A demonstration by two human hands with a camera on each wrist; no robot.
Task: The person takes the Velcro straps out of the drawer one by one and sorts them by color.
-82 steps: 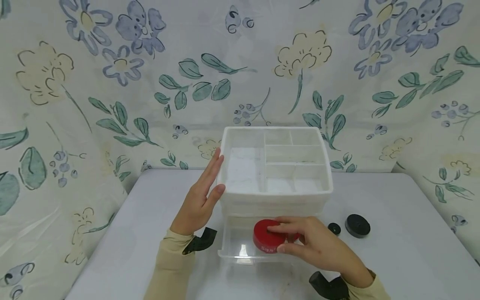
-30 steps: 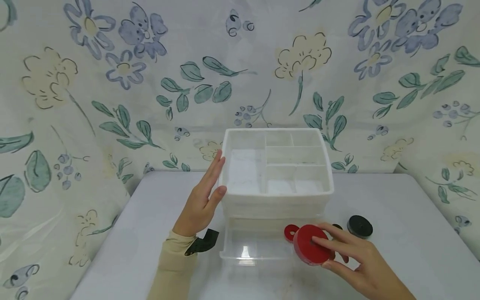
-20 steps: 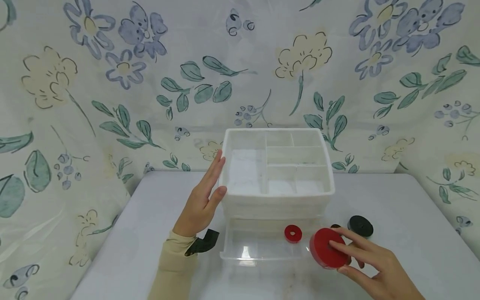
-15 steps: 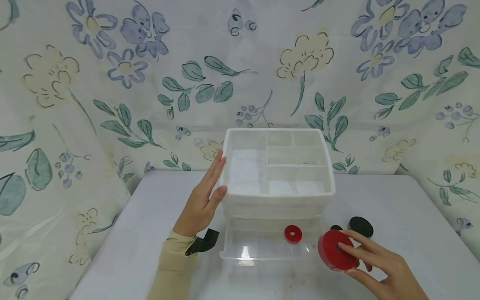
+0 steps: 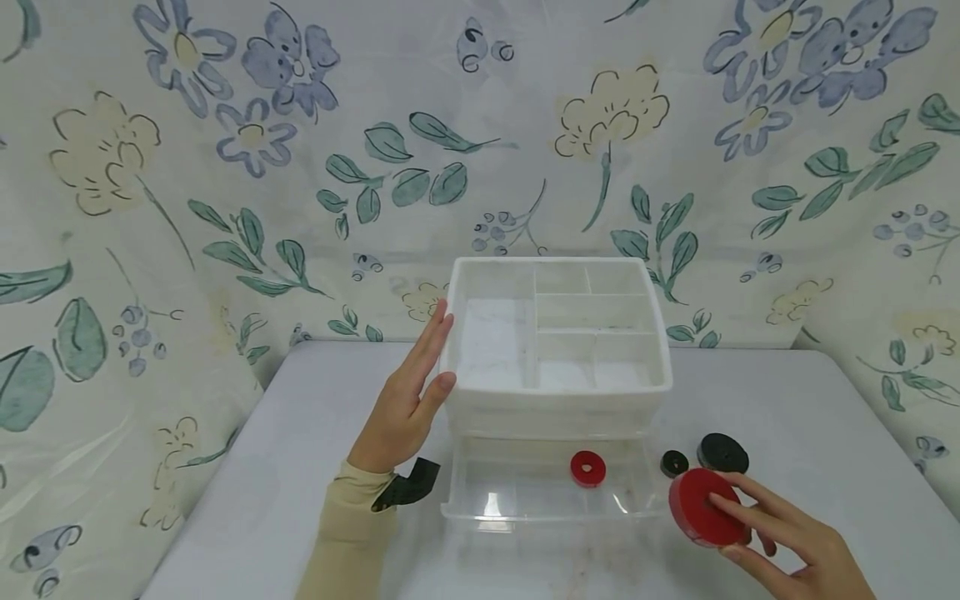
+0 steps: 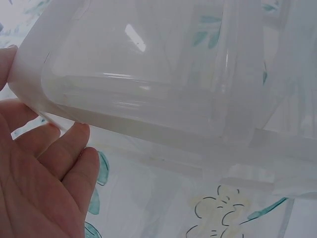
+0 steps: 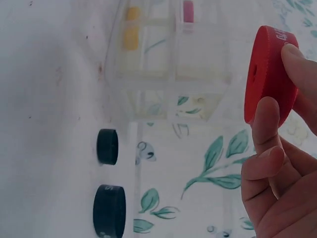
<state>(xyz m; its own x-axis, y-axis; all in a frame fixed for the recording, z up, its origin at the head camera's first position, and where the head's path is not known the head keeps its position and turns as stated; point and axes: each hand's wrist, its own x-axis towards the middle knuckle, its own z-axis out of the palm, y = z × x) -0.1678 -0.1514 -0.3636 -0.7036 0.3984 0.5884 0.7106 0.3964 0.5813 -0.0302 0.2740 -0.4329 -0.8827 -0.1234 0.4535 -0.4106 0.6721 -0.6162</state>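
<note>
In the head view a thick red disc (image 5: 707,507) with a small centre hole is pinched between the thumb and fingers of my right hand (image 5: 798,542). It is raised right of the pulled-out clear drawer (image 5: 517,492); white lettering shows on its rim in the right wrist view. A smaller red ring (image 5: 601,475) lies inside the drawer. My left hand (image 5: 397,417) rests with straight fingers along the left side of the white storage box (image 5: 555,406). In the left wrist view its fingertips touch the box's edge.
A small black ring (image 5: 674,464) and a larger black disc (image 5: 723,454) lie on the white table (image 5: 810,433), right of the box. Divided compartments form the box's top. Yellow pieces (image 7: 131,34) and a pink piece (image 7: 188,12) show through the box in the right wrist view.
My right hand has lifted the thick red disc out of the drawer and carried it right, past the drawer's side. The small red ring has come into view. My left hand stays at the box.
</note>
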